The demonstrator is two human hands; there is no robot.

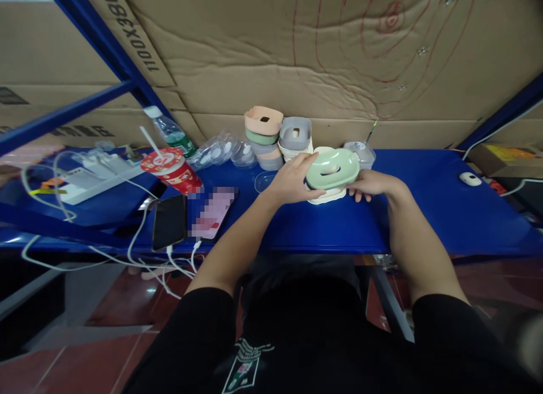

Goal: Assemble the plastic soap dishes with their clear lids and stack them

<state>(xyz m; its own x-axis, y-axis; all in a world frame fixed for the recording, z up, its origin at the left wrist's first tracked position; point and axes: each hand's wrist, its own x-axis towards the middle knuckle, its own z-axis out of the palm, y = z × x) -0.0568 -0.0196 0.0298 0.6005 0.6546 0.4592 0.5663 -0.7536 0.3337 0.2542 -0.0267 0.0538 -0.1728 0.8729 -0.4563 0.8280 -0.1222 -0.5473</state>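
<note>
My left hand (292,181) grips the left side of a pale green oval plastic dish (335,163) with a slot in its middle, thumb at the near edge and fingers along the far one. The dish is tilted above the blue table. My right hand (368,184) is closed at its right edge, fingers curled beneath; the contact there is partly hidden. Just under the dish sits a cream plastic piece (328,197), mostly covered by it. Behind my left hand stand stacked plastic boxes in peach (274,114), grey (296,135) and other colours.
Clear round lids (220,148) lie left of the stacks. A red paper cup (172,167) with a straw, a water bottle (169,132), two charging phones (168,224) and a power strip (99,179) occupy the left. A clear container (360,151) is behind, a white mouse-like object (470,179) far right.
</note>
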